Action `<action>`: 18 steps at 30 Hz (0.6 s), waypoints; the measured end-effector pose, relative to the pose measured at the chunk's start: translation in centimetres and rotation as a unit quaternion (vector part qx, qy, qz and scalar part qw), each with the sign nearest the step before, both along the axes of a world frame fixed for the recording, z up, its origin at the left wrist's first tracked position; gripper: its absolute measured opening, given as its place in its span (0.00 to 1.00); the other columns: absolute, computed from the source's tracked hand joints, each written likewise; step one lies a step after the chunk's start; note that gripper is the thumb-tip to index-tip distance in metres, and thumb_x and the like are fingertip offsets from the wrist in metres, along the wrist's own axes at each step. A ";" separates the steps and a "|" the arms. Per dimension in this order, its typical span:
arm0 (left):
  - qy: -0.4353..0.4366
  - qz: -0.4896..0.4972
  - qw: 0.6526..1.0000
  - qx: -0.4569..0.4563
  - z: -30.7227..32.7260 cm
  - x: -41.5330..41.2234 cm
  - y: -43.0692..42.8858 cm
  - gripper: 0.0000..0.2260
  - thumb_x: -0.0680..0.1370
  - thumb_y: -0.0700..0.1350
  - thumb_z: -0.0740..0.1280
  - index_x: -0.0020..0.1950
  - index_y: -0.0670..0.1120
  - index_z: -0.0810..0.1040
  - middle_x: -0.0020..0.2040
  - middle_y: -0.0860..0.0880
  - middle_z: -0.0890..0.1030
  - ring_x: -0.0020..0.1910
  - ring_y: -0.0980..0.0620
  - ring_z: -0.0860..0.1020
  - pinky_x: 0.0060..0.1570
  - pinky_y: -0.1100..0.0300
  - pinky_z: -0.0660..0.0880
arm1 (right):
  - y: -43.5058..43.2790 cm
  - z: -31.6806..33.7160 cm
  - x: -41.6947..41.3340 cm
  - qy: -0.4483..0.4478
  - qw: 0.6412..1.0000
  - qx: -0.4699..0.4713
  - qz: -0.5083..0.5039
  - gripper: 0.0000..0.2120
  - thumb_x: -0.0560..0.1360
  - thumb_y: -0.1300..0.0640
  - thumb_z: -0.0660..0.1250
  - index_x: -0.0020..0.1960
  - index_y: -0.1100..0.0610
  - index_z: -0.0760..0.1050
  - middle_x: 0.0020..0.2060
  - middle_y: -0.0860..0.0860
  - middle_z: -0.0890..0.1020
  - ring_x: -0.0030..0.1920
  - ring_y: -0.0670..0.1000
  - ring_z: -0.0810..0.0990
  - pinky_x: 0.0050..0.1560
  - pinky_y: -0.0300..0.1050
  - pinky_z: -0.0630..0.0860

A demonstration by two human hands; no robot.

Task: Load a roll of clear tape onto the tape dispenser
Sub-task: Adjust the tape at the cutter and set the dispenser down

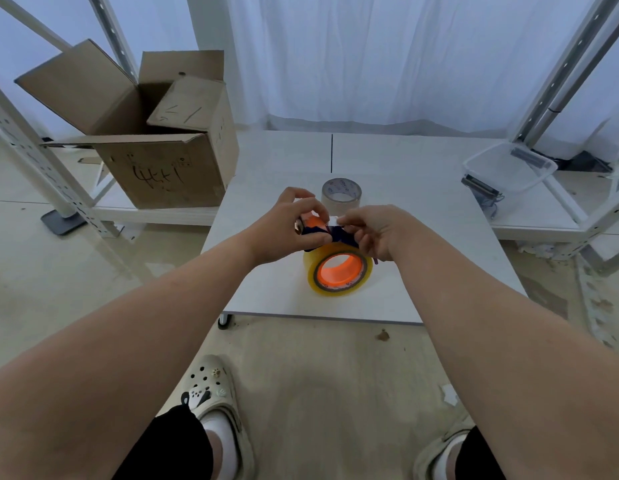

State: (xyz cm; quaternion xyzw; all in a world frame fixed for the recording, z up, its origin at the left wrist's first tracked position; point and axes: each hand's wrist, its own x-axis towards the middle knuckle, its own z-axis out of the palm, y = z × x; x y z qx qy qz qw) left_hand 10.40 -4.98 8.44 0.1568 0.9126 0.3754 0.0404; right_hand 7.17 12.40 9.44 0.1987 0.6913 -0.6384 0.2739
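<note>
Both hands are close together, almost touching. Left hand [294, 226] grips the dark blue and orange tape dispenser [318, 232], and right hand [370, 233] curls its fingers onto the other end. Just beneath sits the yellowish clear tape roll [339, 271], standing on edge near the white table's [284, 161] front edge. Behind it, mid-table, lies a beige tape roll [341, 192].

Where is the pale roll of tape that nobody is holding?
In the head view, the pale roll of tape sits on the white table near its middle, just beyond the left hand and right hand holding the tape dispenser.
</note>
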 end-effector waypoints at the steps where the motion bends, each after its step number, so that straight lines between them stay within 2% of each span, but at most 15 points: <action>1: -0.006 -0.001 1.000 0.000 0.1 -0.1 0.1 0.12 0.73 0.48 0.72 0.55 0.52 0.76 0.63 0.51 0.64 0.57 0.50 0.71 0.58 0.60 0.74 | 0.2 0.0 -0.1 -0.005 1.000 0.012 0.017 0.09 0.74 0.62 0.68 0.36 0.59 0.72 0.28 0.50 0.71 0.19 0.43 0.62 0.17 0.30 0.60; 4: -0.021 -0.001 1.000 0.002 0.4 -0.5 0.2 0.10 0.73 0.49 0.71 0.53 0.53 0.74 0.56 0.49 0.72 0.53 0.47 0.75 0.54 0.57 0.76 | 0.7 -0.5 -0.5 0.053 0.996 0.057 0.049 0.09 0.71 0.61 0.73 0.40 0.58 0.72 0.31 0.51 0.72 0.23 0.44 0.62 0.19 0.33 0.61; 6: -0.037 0.002 0.999 0.022 0.5 -0.7 0.3 0.09 0.74 0.47 0.70 0.52 0.52 0.74 0.50 0.49 0.76 0.49 0.45 0.77 0.50 0.55 0.78 | 1.1 -1.1 -0.6 0.102 0.992 0.047 0.049 0.11 0.69 0.59 0.75 0.42 0.57 0.73 0.33 0.53 0.74 0.24 0.45 0.63 0.21 0.35 0.63; 8: -0.054 0.007 0.998 0.043 0.5 -0.8 0.3 0.09 0.74 0.47 0.70 0.52 0.51 0.74 0.47 0.48 0.78 0.48 0.45 0.78 0.48 0.55 0.78 | 1.6 -1.5 -0.6 0.110 0.992 0.029 0.049 0.12 0.69 0.55 0.76 0.42 0.57 0.73 0.33 0.53 0.75 0.24 0.45 0.63 0.21 0.35 0.63; 10: -0.059 0.004 0.997 0.055 0.5 -1.1 0.6 0.09 0.74 0.47 0.70 0.52 0.51 0.74 0.48 0.46 0.79 0.47 0.43 0.79 0.49 0.50 0.79 | 2.2 -1.6 -0.7 0.086 0.995 0.017 0.045 0.11 0.70 0.53 0.75 0.43 0.57 0.74 0.34 0.52 0.76 0.25 0.45 0.63 0.21 0.34 0.63; 12: -0.057 -0.003 0.997 0.045 0.6 -1.3 1.0 0.09 0.74 0.47 0.70 0.52 0.51 0.74 0.48 0.44 0.80 0.47 0.42 0.79 0.50 0.47 0.79 | 2.5 -1.6 -0.9 0.053 0.998 -0.001 0.037 0.09 0.71 0.55 0.74 0.44 0.58 0.75 0.35 0.52 0.75 0.27 0.45 0.63 0.21 0.33 0.64; 15: -0.053 -0.005 0.998 0.030 0.9 -1.5 1.4 0.09 0.75 0.47 0.69 0.52 0.50 0.74 0.47 0.42 0.80 0.43 0.42 0.78 0.48 0.47 0.78 | 2.7 -1.8 -1.1 0.017 0.998 -0.054 -0.030 0.02 0.74 0.63 0.69 0.44 0.59 0.76 0.34 0.52 0.74 0.28 0.44 0.65 0.20 0.31 0.64; 16: -0.053 -0.003 0.998 0.028 0.9 -1.6 1.4 0.09 0.75 0.47 0.69 0.53 0.50 0.74 0.47 0.41 0.80 0.41 0.44 0.77 0.47 0.49 0.78 | 2.9 -2.0 -1.0 0.028 0.997 -0.053 -0.056 0.03 0.75 0.66 0.67 0.44 0.60 0.76 0.34 0.52 0.74 0.28 0.45 0.66 0.20 0.31 0.65; 18: -0.055 0.007 0.998 0.027 0.9 -1.6 1.0 0.09 0.75 0.48 0.69 0.53 0.50 0.74 0.47 0.43 0.80 0.39 0.49 0.75 0.42 0.55 0.77 | 3.3 -2.4 -0.8 0.116 0.991 -0.010 -0.063 0.03 0.74 0.65 0.67 0.46 0.60 0.76 0.35 0.52 0.75 0.31 0.46 0.70 0.25 0.34 0.70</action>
